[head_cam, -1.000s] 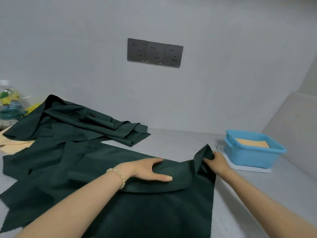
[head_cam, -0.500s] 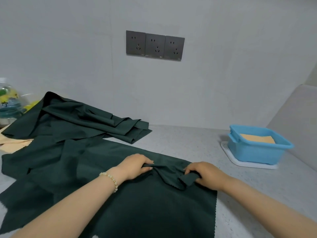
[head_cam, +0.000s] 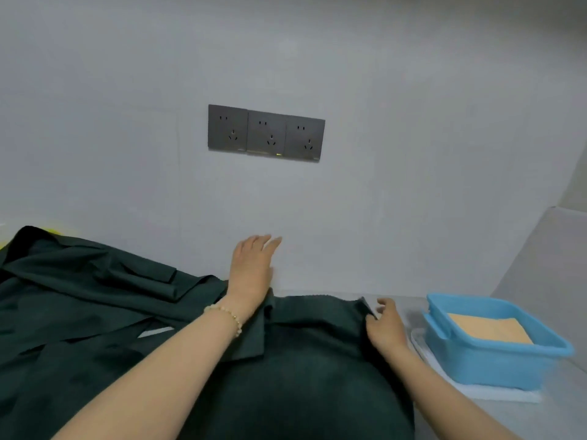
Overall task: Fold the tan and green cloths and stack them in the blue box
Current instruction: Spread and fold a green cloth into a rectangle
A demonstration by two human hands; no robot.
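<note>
The green cloth (head_cam: 301,360) lies on the counter (head_cam: 565,408) before me, my right hand (head_cam: 386,325) resting loose-fingered against its far right corner, just left of the blue box (head_cam: 495,360) holding a folded tan cloth (head_cam: 489,328), while my left hand (head_cam: 252,268) hovers beyond, fingers straight, holding nothing.

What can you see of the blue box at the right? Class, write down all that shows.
The blue box is a rectangular tub, plastic by its look, with a flared rim and a handle lip on its left end. It stands upright and open on a white mat on the grey counter. A folded tan cloth lies flat inside. Nothing else touches it.
</note>
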